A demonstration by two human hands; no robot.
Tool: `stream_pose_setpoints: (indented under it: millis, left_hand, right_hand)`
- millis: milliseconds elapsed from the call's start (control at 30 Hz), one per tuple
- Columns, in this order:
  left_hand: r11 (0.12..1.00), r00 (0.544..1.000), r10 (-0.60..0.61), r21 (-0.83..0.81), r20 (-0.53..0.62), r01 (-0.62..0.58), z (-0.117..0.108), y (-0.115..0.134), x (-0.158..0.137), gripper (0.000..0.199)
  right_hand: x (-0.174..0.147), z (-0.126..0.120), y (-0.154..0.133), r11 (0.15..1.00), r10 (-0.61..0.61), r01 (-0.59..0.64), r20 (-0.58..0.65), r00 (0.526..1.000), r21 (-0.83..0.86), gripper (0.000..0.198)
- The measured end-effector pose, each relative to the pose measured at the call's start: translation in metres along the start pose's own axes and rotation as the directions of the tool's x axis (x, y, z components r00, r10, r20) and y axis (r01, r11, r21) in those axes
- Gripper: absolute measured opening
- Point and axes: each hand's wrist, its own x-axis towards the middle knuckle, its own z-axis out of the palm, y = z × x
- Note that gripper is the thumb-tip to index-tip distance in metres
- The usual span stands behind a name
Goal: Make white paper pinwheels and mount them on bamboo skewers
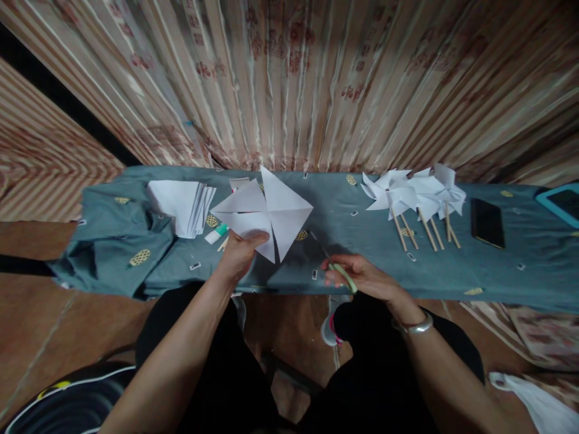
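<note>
In my left hand [242, 253] is a square sheet of white paper [287, 208], pinched near its lower left edge with the thumb on top. Creases cross the sheet, and slits run from its corners toward the middle. My right hand [355, 274] grips a pair of scissors [344, 277] with pale green handles, low over the cloth and apart from the paper. The blades point up and left toward the sheet. Behind the left hand, a green and white glue tube [216, 234] lies partly beside some thin sticks [223, 244].
A stack of white paper [181, 208] lies on the left of the cloth-covered table [344, 241]. Several white paper pinwheels [418, 190] on wooden sticks lie to the right, then a black phone [487, 223] and a blue-edged device [561, 204]. A striped curtain [289, 90] hangs behind.
</note>
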Motion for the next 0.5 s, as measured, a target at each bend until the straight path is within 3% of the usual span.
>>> stream_pose_setpoints:
  millis: [67, 133, 200, 267, 367, 433, 500]
  left_hand:
    - [0.999, 0.998, -0.049, 0.018, 0.025, 0.049, -0.002, 0.000, -0.005, 0.038]
    - [0.993, 0.992, -0.118, 0.033, 0.050, 0.116, -0.002, -0.004, -0.011, 0.039]
    - [0.980, 0.978, -0.191, 0.075, 0.085, 0.185, -0.001, -0.009, -0.017, 0.036]
    - [0.963, 0.957, -0.254, 0.133, 0.144, 0.235, 0.000, -0.016, -0.022, 0.030]
    - [0.940, 0.922, -0.324, 0.184, 0.213, 0.288, 0.002, -0.023, -0.028, 0.026]
    - [0.928, 0.905, -0.362, 0.173, 0.222, 0.329, 0.003, -0.024, -0.029, 0.026]
    - [0.922, 0.887, -0.387, 0.104, 0.253, 0.372, 0.004, -0.021, -0.029, 0.028]
  right_hand:
    - [0.002, -0.011, -0.002, 0.997, -0.070, 0.077, -0.203, 0.977, 0.027, 0.048]
    - [0.007, -0.017, -0.003, 0.980, -0.157, 0.191, -0.388, 0.908, 0.049, 0.049]
    - [0.012, -0.017, -0.004, 0.963, -0.198, 0.259, -0.471, 0.860, 0.068, 0.047]
    - [0.017, -0.015, -0.006, 0.959, -0.191, 0.265, -0.466, 0.864, 0.098, 0.044]
    - [0.023, -0.008, -0.006, 0.960, -0.117, 0.200, -0.371, 0.921, 0.194, 0.041]
    - [0.026, -0.004, -0.005, 0.950, -0.074, 0.164, -0.319, 0.945, 0.267, 0.042]
    - [0.030, 0.000, -0.002, 0.925, -0.059, 0.181, -0.344, 0.937, 0.333, 0.040]
